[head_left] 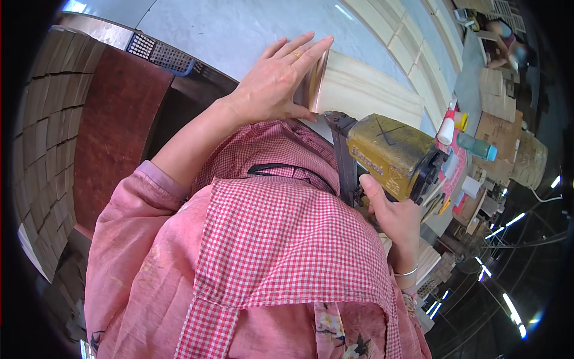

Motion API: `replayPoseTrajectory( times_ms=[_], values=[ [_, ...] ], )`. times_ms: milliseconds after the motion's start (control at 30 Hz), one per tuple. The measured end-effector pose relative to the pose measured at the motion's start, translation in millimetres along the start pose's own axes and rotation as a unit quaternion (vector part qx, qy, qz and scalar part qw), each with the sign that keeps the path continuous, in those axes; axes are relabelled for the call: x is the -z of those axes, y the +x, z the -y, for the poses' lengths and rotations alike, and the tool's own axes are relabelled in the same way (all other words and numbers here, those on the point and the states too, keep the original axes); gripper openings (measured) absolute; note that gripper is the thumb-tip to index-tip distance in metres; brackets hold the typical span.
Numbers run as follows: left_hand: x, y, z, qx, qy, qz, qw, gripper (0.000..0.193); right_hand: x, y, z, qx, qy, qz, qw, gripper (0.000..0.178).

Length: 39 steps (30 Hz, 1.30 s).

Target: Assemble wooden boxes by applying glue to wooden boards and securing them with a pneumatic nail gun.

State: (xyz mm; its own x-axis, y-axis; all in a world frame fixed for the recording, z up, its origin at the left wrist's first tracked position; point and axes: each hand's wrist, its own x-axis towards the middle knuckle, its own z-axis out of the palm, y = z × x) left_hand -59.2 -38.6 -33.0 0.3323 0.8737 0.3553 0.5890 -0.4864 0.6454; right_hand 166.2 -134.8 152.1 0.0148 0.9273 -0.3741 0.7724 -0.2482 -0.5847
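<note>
A pale wooden piece that looks like a shallow box (371, 87) lies on the light blue-grey worktop in front of me. My left hand (275, 84) is at its left end, long fingers stretched over the far corner and thumb at the near corner, so the end board sits in its span. A ring is on one finger. My right hand (391, 215) grips a worn yellow and black nail gun (388, 149), fingers mostly hidden behind the tool. The gun's nose is beside the box's near left corner; whether it touches the wood I cannot tell.
Long pale boards (400, 42) lie across the far worktop (197, 36). At right stand a teal bottle (475, 146), a white bottle (445, 128) and cardboard boxes (499, 131). Stacked wood (48, 125) and a reddish-brown board (119, 131) are at left. Another person (505, 45) works far right.
</note>
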Motion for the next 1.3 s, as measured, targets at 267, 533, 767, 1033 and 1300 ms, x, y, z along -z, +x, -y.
replayPoseTrajectory(
  times_ms=[267,533,767,1033,1300],
  values=[
    [1,-2,-2,0.001,-0.007,-0.021,1.000,0.115,-13,-11,12,-0.093,0.016,-0.024,0.995,0.037],
    [5,-49,1,-0.069,-0.048,-0.115,0.990,0.065,-13,-14,12,-0.089,0.026,-0.046,0.995,0.035],
    [-5,-47,3,-0.206,0.037,-0.114,0.971,0.029,-8,12,25,-0.032,0.042,-0.046,0.998,0.037],
    [-7,-43,10,-0.257,0.004,-0.101,0.961,0.025,-1,34,45,-0.036,-0.011,-0.012,0.999,0.046],
    [-17,-46,13,-0.255,0.025,-0.098,0.962,0.021,1,39,52,-0.075,-0.011,-0.008,0.997,0.050]
  ],
)
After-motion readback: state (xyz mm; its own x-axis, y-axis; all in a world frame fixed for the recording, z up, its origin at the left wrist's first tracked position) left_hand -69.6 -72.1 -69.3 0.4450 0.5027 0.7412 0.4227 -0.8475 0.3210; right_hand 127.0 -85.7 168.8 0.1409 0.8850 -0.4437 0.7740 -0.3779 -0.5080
